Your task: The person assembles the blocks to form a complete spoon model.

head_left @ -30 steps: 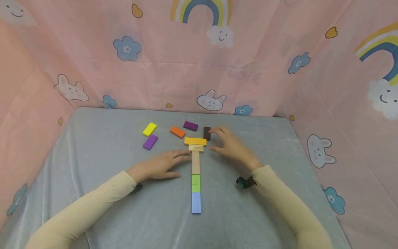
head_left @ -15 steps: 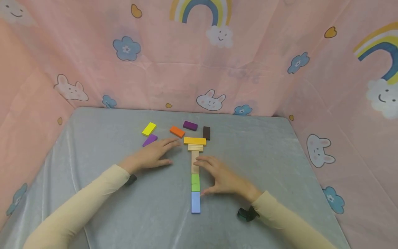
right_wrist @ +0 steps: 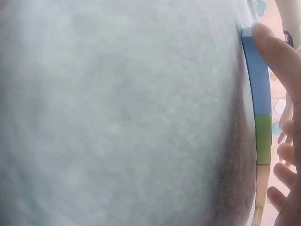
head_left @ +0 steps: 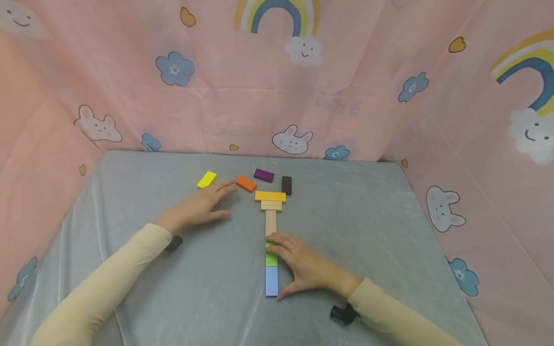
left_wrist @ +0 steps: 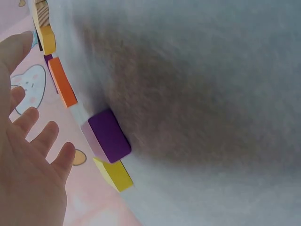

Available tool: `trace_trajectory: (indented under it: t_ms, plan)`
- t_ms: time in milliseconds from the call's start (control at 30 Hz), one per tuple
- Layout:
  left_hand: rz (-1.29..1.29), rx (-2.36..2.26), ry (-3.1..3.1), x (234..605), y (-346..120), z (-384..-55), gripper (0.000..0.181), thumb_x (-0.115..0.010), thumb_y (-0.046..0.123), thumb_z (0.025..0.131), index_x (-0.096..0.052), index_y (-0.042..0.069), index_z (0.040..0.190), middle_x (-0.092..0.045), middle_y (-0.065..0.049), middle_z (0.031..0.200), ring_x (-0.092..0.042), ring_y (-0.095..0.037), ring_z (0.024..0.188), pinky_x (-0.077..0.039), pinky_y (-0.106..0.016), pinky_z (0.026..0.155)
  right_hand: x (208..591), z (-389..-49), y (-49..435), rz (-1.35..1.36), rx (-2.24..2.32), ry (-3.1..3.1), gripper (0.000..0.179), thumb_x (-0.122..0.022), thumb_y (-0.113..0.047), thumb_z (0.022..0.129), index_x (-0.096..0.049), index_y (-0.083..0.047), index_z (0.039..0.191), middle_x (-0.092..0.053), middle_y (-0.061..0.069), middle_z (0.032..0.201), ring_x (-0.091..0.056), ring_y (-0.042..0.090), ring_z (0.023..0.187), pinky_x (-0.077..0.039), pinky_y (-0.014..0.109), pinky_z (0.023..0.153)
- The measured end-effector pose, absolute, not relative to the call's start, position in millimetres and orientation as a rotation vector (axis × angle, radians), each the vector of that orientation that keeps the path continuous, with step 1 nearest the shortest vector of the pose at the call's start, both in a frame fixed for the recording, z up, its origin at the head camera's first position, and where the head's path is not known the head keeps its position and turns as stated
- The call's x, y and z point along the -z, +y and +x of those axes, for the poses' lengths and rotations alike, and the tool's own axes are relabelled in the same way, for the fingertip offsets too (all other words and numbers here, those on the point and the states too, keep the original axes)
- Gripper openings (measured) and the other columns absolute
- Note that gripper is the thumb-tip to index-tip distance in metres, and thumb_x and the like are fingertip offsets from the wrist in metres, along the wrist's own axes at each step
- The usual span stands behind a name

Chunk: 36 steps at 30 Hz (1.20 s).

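Note:
A straight row of blocks lies on the grey cloth: a blue block [head_left: 271,282], a green block [head_left: 271,260], a plain wooden block [head_left: 270,221], a stack of thin wooden strips [head_left: 271,205] and a golden-yellow block [head_left: 270,196] set crosswise at the far end. My right hand [head_left: 305,266] hovers over the near half, fingers above the green block, thumb by the blue block's near end. In the right wrist view the thumb overlaps the blue block [right_wrist: 258,75]; contact is unclear. My left hand [head_left: 196,207] holds nothing, above a purple block [left_wrist: 110,136] that it hides from the head view.
Beyond the row lie an orange block [head_left: 245,183], a dark purple block [head_left: 264,175], a dark brown block [head_left: 286,185] and a yellow block [head_left: 207,179]. Pink patterned curtains [head_left: 216,110] rise behind the table [head_left: 368,202] and at its sides.
My right hand has come from beside the dark brown block toward me, to the row's near end. The left hand has drawn away leftward from the row, over the purple block. The blocks stay put.

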<state>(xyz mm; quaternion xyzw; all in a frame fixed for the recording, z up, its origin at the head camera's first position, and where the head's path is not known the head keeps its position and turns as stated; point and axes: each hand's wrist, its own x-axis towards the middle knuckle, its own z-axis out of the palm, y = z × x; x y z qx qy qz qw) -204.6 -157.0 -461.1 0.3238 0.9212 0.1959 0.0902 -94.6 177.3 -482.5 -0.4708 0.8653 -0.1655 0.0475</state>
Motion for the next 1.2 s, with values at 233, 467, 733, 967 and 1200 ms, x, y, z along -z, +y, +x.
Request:
trace_trajectory:
  t_ms: [233, 467, 733, 967, 1200]
  plan:
    - [0.908, -0.570, 2.749, 459, -163, -206, 0.078, -0.069, 0.038, 0.092, -0.029, 0.020, 0.157, -0.022, -0.002, 0.166, -0.030, -0.028, 0.151, -0.035, -0.051, 0.119, 483, -92, 178, -1.415, 0.519, 2.640, 0.097, -0.071, -0.076, 0.069, -0.046, -0.016, 0.141, -0.035, 0.003, 0.158, -0.032, 0.019, 0.146, -0.035, 0.049, 0.118]
    - [0.948, -0.625, 2.759, 459, -170, -208, 0.075, -0.069, 0.033, 0.092, -0.031, 0.017, 0.155, -0.025, -0.007, 0.165, -0.031, -0.032, 0.150, -0.032, -0.054, 0.119, 485, -91, 179, -1.426, 0.510, 2.650, 0.094, -0.071, -0.076, 0.070, -0.048, -0.017, 0.140, -0.035, 0.003, 0.158, -0.031, 0.020, 0.147, -0.035, 0.050, 0.118]
    - [0.884, -0.688, 2.770, 462, -183, -217, 0.073, -0.068, 0.031, 0.093, -0.032, 0.015, 0.154, -0.028, -0.010, 0.163, -0.030, -0.038, 0.149, -0.030, -0.059, 0.119, 483, -90, 180, -1.397, 0.468, 2.634, 0.095, -0.069, -0.077, 0.071, -0.047, -0.019, 0.143, -0.031, 0.002, 0.161, -0.029, 0.020, 0.149, -0.034, 0.049, 0.119]
    - [0.771, -0.741, 2.752, 463, -195, -224, 0.072, -0.065, 0.032, 0.096, -0.030, 0.014, 0.155, -0.026, -0.012, 0.164, -0.021, -0.038, 0.153, -0.021, -0.060, 0.122, 484, -89, 182, -1.386, 0.459, 2.620, 0.098, -0.067, -0.079, 0.070, -0.045, -0.021, 0.145, -0.027, 0.001, 0.163, -0.027, 0.021, 0.151, -0.035, 0.049, 0.119]
    - [0.637, -0.829, 2.699, 464, -198, -232, 0.068, -0.060, 0.038, 0.098, -0.029, 0.018, 0.156, -0.028, -0.013, 0.163, -0.025, -0.038, 0.151, -0.022, -0.061, 0.121, 486, -91, 185, -1.364, 0.493, 2.595, 0.094, -0.067, -0.077, 0.071, -0.045, -0.024, 0.145, -0.025, -0.002, 0.164, -0.026, 0.020, 0.152, -0.036, 0.050, 0.117]
